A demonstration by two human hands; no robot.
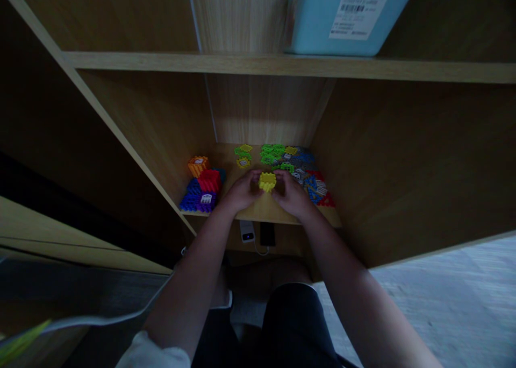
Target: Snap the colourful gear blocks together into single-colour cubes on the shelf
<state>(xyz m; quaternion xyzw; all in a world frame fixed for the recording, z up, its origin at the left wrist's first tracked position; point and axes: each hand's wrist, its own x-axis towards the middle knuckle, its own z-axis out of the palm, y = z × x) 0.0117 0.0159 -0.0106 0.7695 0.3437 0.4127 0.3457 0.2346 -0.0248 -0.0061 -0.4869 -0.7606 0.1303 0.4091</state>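
A small yellow block built of interlocking plastic pieces (267, 182) is held above the middle of the shelf. My left hand (244, 191) grips its left side and my right hand (292, 195) its right side, fingertips against the edges. Left of my hands stand built blocks: an orange one (198, 165), a red one (210, 181) and a purple-blue group (197, 198). Behind the hands lie loose green pieces (273, 153) and a few yellow and green ones (243, 156). To the right are blue pieces (312, 188) and red pieces (328, 198), lying flat.
Wooden cabinet sides enclose the shelf, and an upper shelf board (242, 62) runs above. A light blue bin (338, 40) with a label stands on that board. Below, a white power bank (247, 231) and a dark phone (267, 234) lie with a cable.
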